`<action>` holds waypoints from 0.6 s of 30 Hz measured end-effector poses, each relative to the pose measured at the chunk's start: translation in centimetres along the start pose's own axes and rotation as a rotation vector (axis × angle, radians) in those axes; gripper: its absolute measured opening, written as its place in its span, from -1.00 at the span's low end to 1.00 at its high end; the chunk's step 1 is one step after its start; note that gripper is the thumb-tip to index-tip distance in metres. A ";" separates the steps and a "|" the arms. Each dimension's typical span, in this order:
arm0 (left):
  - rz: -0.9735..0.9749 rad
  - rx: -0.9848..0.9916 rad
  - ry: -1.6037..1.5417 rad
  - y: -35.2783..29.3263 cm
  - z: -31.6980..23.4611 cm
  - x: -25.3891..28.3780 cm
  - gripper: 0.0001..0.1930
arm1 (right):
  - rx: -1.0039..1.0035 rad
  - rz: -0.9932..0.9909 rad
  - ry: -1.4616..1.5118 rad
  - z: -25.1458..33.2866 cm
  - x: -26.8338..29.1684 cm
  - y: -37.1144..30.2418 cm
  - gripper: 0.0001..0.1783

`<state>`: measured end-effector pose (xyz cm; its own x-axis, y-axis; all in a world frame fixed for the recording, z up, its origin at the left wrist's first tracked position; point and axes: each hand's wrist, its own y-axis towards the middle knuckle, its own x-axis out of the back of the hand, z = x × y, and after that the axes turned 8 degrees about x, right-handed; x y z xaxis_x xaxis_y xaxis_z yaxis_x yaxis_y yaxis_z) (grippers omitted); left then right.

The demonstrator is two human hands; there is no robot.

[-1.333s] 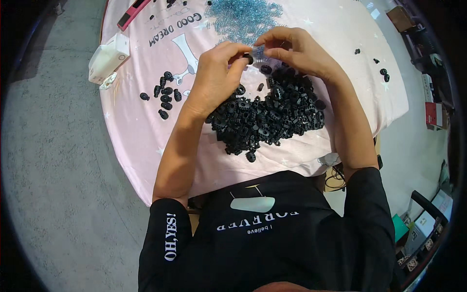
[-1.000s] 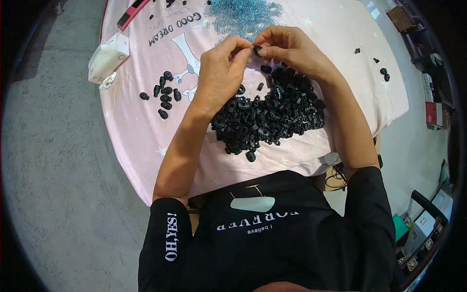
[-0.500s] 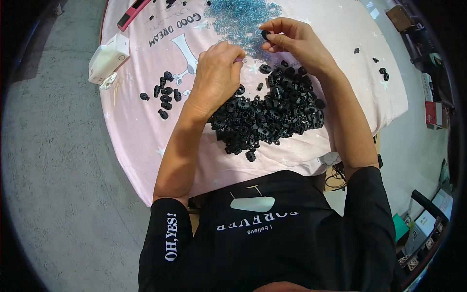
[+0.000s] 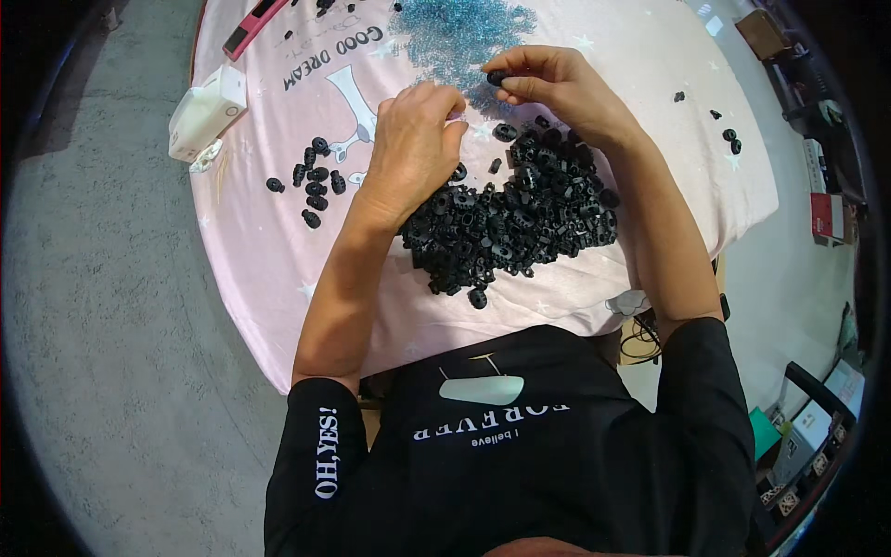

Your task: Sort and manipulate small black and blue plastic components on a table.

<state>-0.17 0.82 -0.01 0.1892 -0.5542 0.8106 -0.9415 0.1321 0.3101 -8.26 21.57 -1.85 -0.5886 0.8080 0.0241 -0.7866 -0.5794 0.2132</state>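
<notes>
Our hands are now apart. A second ago their fingertips meet over a small black piece point(image 4: 497, 79); at this moment that piece sits with our right hand point(image 4: 568, 88) alone, pinched between thumb and forefinger, just past the far edge of the heap of black parts point(image 4: 506, 223). Compared with half a second ago, the right hand has come slightly left and nearer, back toward our left hand point(image 4: 415, 139).

The left hand no longer touches the piece. It hangs with its fingers curled at the far left edge of the heap, and we cannot tell whether anything is hidden between its fingertips. For the work in hand, we judge this to be a break in the two-handed handling: one hand carries the piece, the other is off it. Whether the piece is now complete is too small to make out.

Around them little is different. The pile of bluish clear bits point(image 4: 455, 37), spring-like in look, lies on the far side, beyond the right fingertips. Well to the left, a loose group of black oval pieces point(image 4: 317, 174) rests on the pink cloth point(image 4: 251, 269), its count seemingly unchanged.
</notes>
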 end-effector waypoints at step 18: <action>0.062 0.022 0.012 -0.2 0.1 0.5 -0.90 | -0.093 0.015 0.003 0.8 -0.3 -0.3 -0.76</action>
<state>0.05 0.49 0.29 0.1337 -0.5353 0.8340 -0.9573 0.1479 0.2484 -7.70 21.58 -1.18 -0.6008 0.7991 0.0233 -0.7917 -0.5987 0.1214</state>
